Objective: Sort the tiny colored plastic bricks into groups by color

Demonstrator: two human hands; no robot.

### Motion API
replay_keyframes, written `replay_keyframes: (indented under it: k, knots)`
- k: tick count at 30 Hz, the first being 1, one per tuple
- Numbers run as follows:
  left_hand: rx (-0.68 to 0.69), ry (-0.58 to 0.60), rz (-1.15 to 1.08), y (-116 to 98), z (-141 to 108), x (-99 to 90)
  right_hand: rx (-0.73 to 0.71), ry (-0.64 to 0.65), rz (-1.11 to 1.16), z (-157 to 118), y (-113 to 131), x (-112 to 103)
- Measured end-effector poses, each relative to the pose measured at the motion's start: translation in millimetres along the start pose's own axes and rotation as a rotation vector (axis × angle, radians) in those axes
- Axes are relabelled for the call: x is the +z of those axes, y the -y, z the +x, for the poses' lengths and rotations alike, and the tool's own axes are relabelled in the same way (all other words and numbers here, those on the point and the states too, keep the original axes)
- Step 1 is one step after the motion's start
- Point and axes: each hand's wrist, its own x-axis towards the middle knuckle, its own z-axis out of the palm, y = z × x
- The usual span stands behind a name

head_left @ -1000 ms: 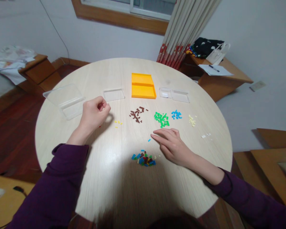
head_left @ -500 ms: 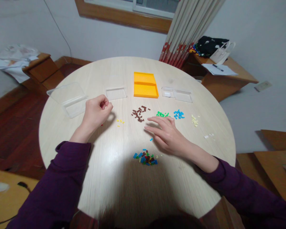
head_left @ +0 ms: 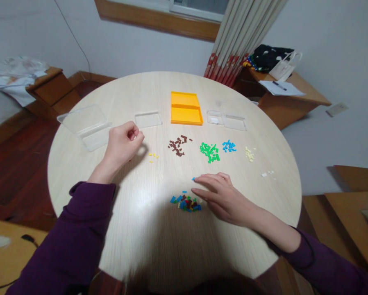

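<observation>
Right hand (head_left: 227, 196): partly open, forefinger and middle finger extended and apart; no grasped piece visible.
Blue piece (head_left: 193, 179): at the forefinger tip; contact cannot be told.
Mixed pile (head_left: 188, 203): on the near side of the blue piece, beside the middle fingertip; a low sweep of that finger could scatter it.
Left hand (head_left: 122, 143): loosely curled; contents, if any, cannot be told.
Yellow pieces (head_left: 153, 155): just right of the left hand; a dropped wrist could scatter them.
Green pile (head_left: 210, 152): beyond the right hand, near the small blue pile (head_left: 229, 146); a sideways brush could mix colours.
Orange box (head_left: 186, 115): open, beyond the brown pile (head_left: 178, 146).
Bench (head_left: 135, 233): rounded far rim; widest room between mixed pile and near edge.
</observation>
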Motion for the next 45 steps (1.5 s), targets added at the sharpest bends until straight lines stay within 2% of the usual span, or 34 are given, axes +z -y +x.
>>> replay_keyframes:
  k: [4,9,14,23,26,29,31,34,37,41,45]
  knots:
    - [-0.002,0.004,0.009,-1,0,-0.5,0.051,0.027,-0.044,1,-2,2]
    - [0.005,-0.006,0.010,-1,0,-1.2,0.022,-0.013,-0.044,1,-4,0]
    - [0.009,0.001,0.006,0,0,-1.3,0.040,0.031,-0.079,6,-2,1]
    - [-0.007,0.003,-0.002,1,1,-0.8,0.067,0.145,-0.231,59,-12,5]
    - [-0.014,0.002,-0.009,1,1,-0.5,0.140,0.096,-0.276,70,-16,-1]
    - [-0.015,0.002,-0.010,1,1,-0.6,0.188,-0.038,-0.306,65,-14,-9]
    - [-0.011,0.000,-0.011,0,1,-0.8,0.158,-0.081,-0.297,54,-9,-13]
    - [-0.008,-0.001,-0.016,0,1,-1.1,0.055,-0.047,-0.225,35,-1,-14]
    - [-0.001,0.002,-0.015,1,1,-1.0,0.019,0.001,-0.148,21,6,-8]
    - [0.012,0.009,-0.010,2,0,-0.2,0.020,0.039,-0.139,16,11,1]
    - [-0.002,0.012,-0.003,0,0,0.0,0.027,0.067,-0.184,18,12,0]
